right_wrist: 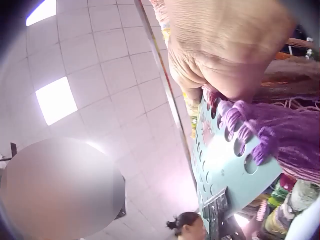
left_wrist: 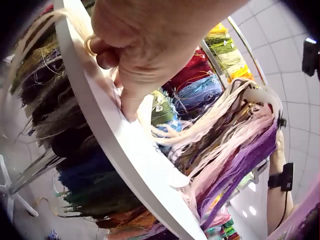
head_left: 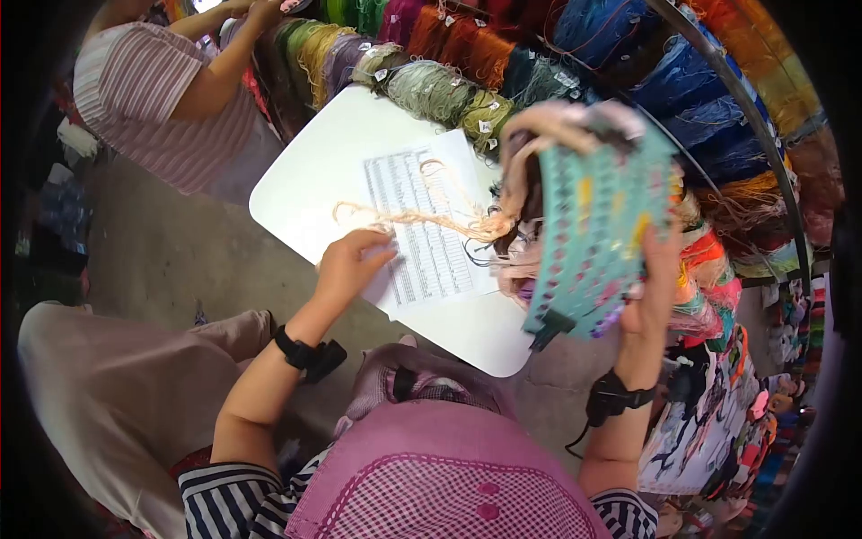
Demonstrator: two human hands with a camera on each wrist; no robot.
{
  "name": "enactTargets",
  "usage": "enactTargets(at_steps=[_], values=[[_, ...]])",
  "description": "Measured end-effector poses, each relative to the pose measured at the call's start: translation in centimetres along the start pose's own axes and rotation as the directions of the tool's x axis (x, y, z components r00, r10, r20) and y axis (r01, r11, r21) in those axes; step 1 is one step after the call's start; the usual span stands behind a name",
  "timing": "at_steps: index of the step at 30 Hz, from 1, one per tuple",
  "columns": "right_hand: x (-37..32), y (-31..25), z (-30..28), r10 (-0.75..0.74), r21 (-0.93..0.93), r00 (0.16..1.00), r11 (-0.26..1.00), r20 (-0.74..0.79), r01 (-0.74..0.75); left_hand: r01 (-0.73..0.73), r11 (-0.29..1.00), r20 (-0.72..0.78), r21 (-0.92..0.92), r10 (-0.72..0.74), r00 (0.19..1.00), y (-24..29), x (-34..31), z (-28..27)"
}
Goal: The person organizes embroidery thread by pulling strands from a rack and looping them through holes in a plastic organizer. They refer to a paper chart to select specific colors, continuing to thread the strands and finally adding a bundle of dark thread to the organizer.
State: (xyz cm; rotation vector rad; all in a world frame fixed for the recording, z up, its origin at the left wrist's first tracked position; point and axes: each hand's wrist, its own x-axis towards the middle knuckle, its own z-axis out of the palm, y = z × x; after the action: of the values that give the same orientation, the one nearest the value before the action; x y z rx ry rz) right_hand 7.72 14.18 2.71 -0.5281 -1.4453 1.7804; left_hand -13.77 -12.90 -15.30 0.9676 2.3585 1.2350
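Over the white table, my left hand has bent fingers at the looped end of a peach embroidery thread skein. In the left wrist view, pale strands run up to its fingertips, and the thumb points down at the tabletop. My right hand grips the edge of a teal thread organizer board, held tilted over the table's right side. Rows of holes in the board carry looped threads, including a purple bundle. A black clip sits on its edge. The peach skein reaches the board's hanging threads.
A printed chart lies on the white table beneath the skein. Racks of coloured thread hanks, such as blue ones, line the far and right sides. Another person stands at the far left; beige trousers show at near left.
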Motion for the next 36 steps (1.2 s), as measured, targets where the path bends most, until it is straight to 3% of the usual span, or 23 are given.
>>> enactTargets(at_steps=[1, 2, 3, 4, 6, 7, 8, 9, 10, 12, 13, 14, 16, 17, 18, 20, 21, 23, 25, 26, 28, 30, 36], values=[[-0.3, 1.9, -0.3, 0.075, 0.015, 0.997, 0.997, 0.013, -0.075, -0.007, 1.0, 0.005, 0.008, 0.007, 1.0, 1.3, 0.2, -1.0], [-0.6, 3.8, -0.8, 0.148, 0.028, 0.989, 0.989, 0.029, -0.148, 0.286, 0.852, 0.272, -0.44, -0.177, 0.946, 3.9, 0.1, -2.6], [-1.0, 6.0, -1.8, 0.206, 0.019, 0.977, 0.978, 0.054, -0.207, 0.588, 0.447, 0.569, -0.674, -0.193, 0.8, 6.0, 0.0, -3.3], [-1.2, 8.3, -3.0, 0.261, 0.006, 0.962, 0.965, 0.08, -0.262, 0.585, 0.456, 0.571, -0.67, -0.187, 0.799, 7.1, -0.2, -2.9], [-1.6, 12.4, -5.4, 0.217, -0.271, 0.969, 0.946, 0.122, -0.178, 0.573, 0.008, 0.571, -0.82, 0.096, 0.816, 9.6, -1.2, -1.4], [-1.7, 13.4, -5.7, 0.168, -0.449, 0.98, 0.888, 0.108, -0.102, 0.578, 0.023, 0.577, -0.816, 0.108, 0.81, 11.7, -1.5, -1.0], [-2.1, 13.2, -7.1, 0.151, -0.443, 0.984, 0.892, 0.097, -0.093, 0.571, 0.004, 0.569, -0.821, 0.086, 0.818, 14.2, -1.9, -0.7], [-2.8, 10.6, -6.2, -0.036, -0.749, 0.991, 0.651, 0.129, 0.121, 0.566, -0.015, 0.564, -0.824, 0.062, 0.823, 16.2, -2.3, -0.2], [-3.7, 8.4, -5.5, -0.184, -0.926, 0.958, 0.271, 0.22, 0.264, 0.576, -0.002, 0.575, -0.817, 0.071, 0.815, 17.5, -2.7, 0.6], [-4.8, 6.6, -6.2, -0.258, -0.911, 0.954, 0.339, 0.152, 0.237, 0.535, -0.01, 0.527, -0.845, 0.161, 0.834, 20.0, -3.3, 2.7], [-5.4, 6.1, -7.2, -0.08, -0.769, 0.985, 0.617, 0.15, 0.167, 0.502, 0.096, 0.511, -0.86, 0.192, 0.838, 21.1, -3.5, 4.0], [-6.1, 5.5, -8.1, 0.086, -0.563, 0.977, 0.825, 0.198, 0.042, 0.514, 0.113, 0.526, -0.85, 0.21, 0.824, 22.6, -3.8, 5.1], [-8.0, 3.3, -8.5, 0.178, -0.333, 0.967, 0.937, 0.182, -0.11, 0.415, 0.311, 0.493, -0.855, 0.239, 0.836, 26.1, -4.2, 7.5], [-8.7, 2.5, -9.1, 0.162, -0.279, 0.962, 0.955, 0.219, -0.097, 0.342, 0.412, 0.486, -0.844, 0.32, 0.813, 27.1, -4.3, 9.3], [-9.3, 1.7, -10.0, 0.143, -0.224, 0.957, 0.971, 0.254, -0.086, 0.352, 0.425, 0.507, -0.834, 0.338, 0.793, 28.4, -4.5, 11.0], [-10.4, -0.5, -12.9, 0.345, -0.093, 0.905, 0.939, 0.25, -0.332, 0.243, 0.577, 0.527, -0.78, 0.394, 0.753, 31.3, -4.7, 14.3], [-10.9, -0.5, -15.0, 0.298, -0.067, 0.928, 0.955, 0.224, -0.29, 0.223, 0.619, 0.556, -0.753, 0.418, 0.718, 32.7, -4.7, 15.7], [-12.0, -0.8, -19.0, 0.236, -0.034, 0.958, 0.972, 0.163, -0.233, 0.211, 0.654, 0.592, -0.726, 0.44, 0.675, 35.3, -4.7, 18.3], [-13.3, -2.0, -22.8, 0.129, 0.22, 0.98, 0.962, 0.15, -0.16, 0.19, 0.659, 0.594, -0.727, 0.466, 0.656, 37.7, -4.9, 20.8], [-14.0, -3.0, -24.4, 0.116, 0.224, 0.986, 0.964, 0.121, -0.141, 0.255, 0.654, 0.63, -0.712, 0.436, 0.643, 39.0, -5.2, 21.5], [-15.9, -5.8, -26.6, 0.214, 0.331, 0.968, 0.911, 0.131, -0.246, 0.199, 0.669, 0.638, -0.716, 0.512, 0.575, 40.6, -5.0, 24.2], [-17.2, -7.3, -28.7, 0.217, 0.321, 0.972, 0.918, 0.087, -0.234, 0.259, 0.652, 0.673, -0.713, 0.53, 0.516, 42.6, -5.7, 26.2], [-19.9, -9.7, -33.1, 0.174, 0.218, 0.975, 0.965, -0.135, -0.142, 0.128, 0.711, 0.705, -0.692, 0.626, 0.332, 47.0, -7.8, 31.7]])
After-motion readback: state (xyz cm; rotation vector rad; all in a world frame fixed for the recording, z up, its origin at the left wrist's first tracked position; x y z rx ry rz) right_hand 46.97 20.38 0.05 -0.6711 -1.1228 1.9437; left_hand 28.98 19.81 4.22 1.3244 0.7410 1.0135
